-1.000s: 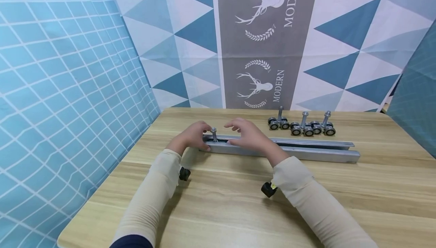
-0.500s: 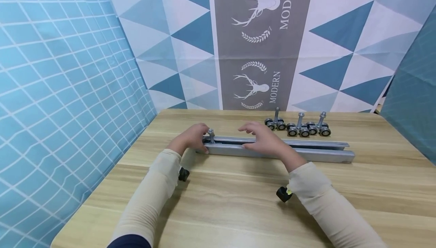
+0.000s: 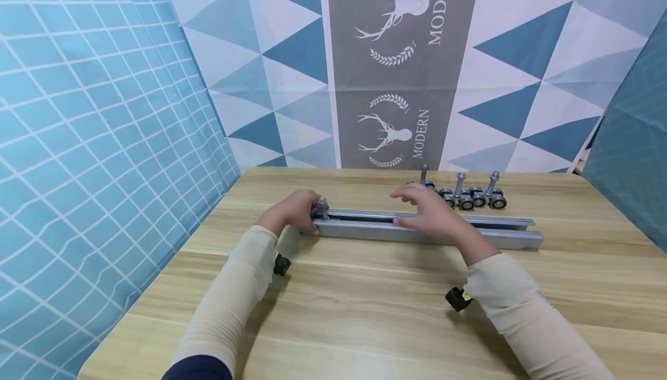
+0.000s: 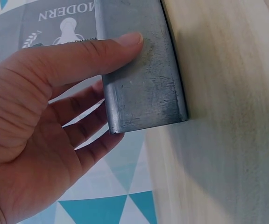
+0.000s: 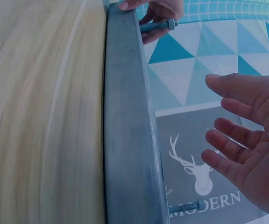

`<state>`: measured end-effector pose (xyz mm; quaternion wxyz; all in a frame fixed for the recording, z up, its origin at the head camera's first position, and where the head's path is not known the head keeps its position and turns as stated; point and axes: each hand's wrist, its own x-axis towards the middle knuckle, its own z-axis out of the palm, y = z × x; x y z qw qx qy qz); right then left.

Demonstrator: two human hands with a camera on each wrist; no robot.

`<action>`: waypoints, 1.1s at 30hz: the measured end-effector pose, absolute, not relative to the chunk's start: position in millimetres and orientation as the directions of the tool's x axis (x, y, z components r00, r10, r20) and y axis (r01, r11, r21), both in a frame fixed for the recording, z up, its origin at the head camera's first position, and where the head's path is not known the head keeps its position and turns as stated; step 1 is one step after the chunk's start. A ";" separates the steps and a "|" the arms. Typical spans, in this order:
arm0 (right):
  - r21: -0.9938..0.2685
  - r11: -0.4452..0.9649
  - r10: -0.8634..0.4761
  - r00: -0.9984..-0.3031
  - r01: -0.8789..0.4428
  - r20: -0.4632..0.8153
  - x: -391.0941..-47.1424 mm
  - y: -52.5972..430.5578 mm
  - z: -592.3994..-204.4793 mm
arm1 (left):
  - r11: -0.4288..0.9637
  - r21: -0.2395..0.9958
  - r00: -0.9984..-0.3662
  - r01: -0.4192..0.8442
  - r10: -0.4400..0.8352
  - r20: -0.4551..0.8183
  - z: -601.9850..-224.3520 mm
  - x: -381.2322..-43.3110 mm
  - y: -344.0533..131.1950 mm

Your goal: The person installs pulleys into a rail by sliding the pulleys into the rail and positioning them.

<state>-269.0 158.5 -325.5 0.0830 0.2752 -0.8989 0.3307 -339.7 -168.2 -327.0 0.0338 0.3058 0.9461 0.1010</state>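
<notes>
A long grey metal track (image 3: 365,231) with a slot along its top lies across the wooden table. My left hand (image 3: 293,211) grips its left end. In the left wrist view, the thumb (image 4: 120,46) presses the track's near face while the other fingers reach round behind. A roller's threaded bolt (image 3: 323,208) stands up from the slot beside the left fingers; its wheels are hidden inside. My right hand (image 3: 432,213) hovers over the middle of the track, fingers apart and holding nothing, as the right wrist view confirms.
Two metal rollers (image 3: 457,196) (image 3: 488,194) with upright bolts stand behind the track on the table (image 3: 354,310). A third roller (image 3: 424,177) is partly covered by the right hand. Patterned cloth hangs behind, and a blue checked curtain (image 3: 94,136) borders the left edge.
My right hand has moved to the right above the track, away from the left hand. The left hand has stayed at the track's left end, with the bolt upright beside it.
</notes>
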 end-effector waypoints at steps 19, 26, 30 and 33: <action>-0.454 0.723 -0.418 -0.853 -0.521 0.314 -265.6 204.2 -322.1 | 0.809 0.218 -0.820 0.546 0.569 -0.055 -322.4 -345.1 -165.4; -0.435 0.763 -0.379 -0.876 -0.478 0.298 -263.9 224.0 -317.2 | 0.811 0.225 -0.823 0.540 0.564 -0.059 -321.5 -344.0 -164.4; -0.396 0.791 -0.370 -0.880 -0.466 0.297 -265.3 235.7 -314.2 | 0.822 0.228 -0.834 0.521 0.548 -0.070 -320.8 -342.9 -163.8; -0.376 0.807 -0.362 -0.884 -0.455 0.295 -267.3 243.3 -312.2 | 0.831 0.224 -0.841 0.509 0.535 -0.076 -320.0 -342.1 -163.4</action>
